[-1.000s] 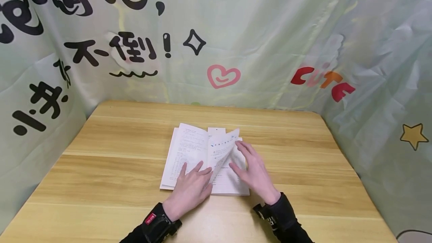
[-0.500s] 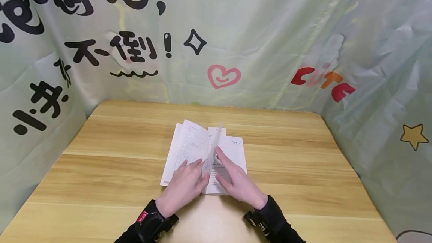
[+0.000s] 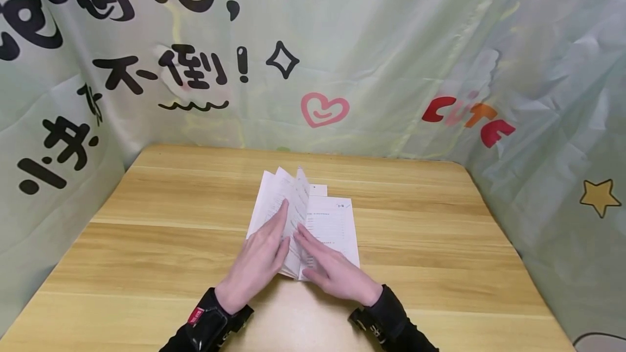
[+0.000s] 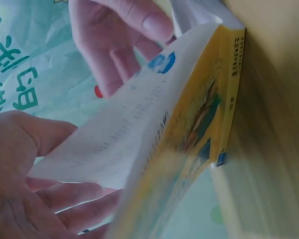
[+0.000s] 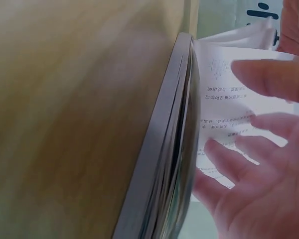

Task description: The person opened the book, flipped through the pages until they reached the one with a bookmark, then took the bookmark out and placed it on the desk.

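An open book (image 3: 335,221) with white printed pages lies on the table, its yellow cover and spine (image 4: 232,84) showing in the left wrist view. Several loose leaves (image 3: 299,192) stand raised near the fold and lean left. My left hand (image 3: 256,259) is against the left-hand pages, fingers straight; a leaf (image 4: 114,134) passes between its thumb and fingers in the left wrist view. My right hand (image 3: 337,270) reaches over the right-hand page, straight fingertips right at the raised leaves. In the right wrist view its fingers (image 5: 269,77) are spread in front of a printed page.
The wooden table (image 3: 430,221) extends around the book. A white paper piece (image 3: 319,190) sticks out past the book's far edge. Behind and at both sides hangs a pale green printed cloth (image 3: 381,69). Black bands with small cameras (image 3: 222,319) sit on both wrists.
The leaf at the right has swung up and over to the left, uncovering the right-hand page. Both hands have moved left, and the left-hand pages have lifted and narrowed in view.
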Demonstrator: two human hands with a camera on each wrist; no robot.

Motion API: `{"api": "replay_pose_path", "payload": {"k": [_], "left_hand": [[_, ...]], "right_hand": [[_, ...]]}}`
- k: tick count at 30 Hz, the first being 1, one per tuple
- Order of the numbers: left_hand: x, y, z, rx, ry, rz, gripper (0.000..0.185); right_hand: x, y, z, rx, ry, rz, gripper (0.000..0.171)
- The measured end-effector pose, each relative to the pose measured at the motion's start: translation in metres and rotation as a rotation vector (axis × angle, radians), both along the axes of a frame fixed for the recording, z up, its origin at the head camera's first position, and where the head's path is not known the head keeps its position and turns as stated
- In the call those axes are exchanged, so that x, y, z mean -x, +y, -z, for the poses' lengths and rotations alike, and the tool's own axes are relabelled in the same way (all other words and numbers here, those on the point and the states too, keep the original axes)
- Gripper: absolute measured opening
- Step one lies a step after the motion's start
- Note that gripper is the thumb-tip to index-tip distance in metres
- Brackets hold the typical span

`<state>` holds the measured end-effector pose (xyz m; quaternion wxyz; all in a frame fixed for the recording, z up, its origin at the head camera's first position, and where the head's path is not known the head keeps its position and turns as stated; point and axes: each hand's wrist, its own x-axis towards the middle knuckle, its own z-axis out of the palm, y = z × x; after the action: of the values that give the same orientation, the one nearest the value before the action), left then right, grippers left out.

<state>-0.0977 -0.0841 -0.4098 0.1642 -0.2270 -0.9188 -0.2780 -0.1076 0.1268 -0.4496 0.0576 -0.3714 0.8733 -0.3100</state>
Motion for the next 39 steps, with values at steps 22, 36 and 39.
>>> {"api": "replay_pose_path", "payload": {"k": [22,36,39], "left_hand": [[0.009,-0.01,0.024,0.398,-0.088,0.175,0.059],[0.007,-0.003,0.036,0.373,-0.313,0.212,0.047],[0.006,-0.001,0.038,0.348,-0.336,0.198,0.047]], "right_hand": [[0.007,0.015,-0.006,-0.192,-0.076,-0.08,0.064],[0.013,0.037,-0.011,-0.287,-0.107,-0.018,0.077],[0.014,0.04,-0.011,-0.291,-0.092,-0.007,0.076]]}}
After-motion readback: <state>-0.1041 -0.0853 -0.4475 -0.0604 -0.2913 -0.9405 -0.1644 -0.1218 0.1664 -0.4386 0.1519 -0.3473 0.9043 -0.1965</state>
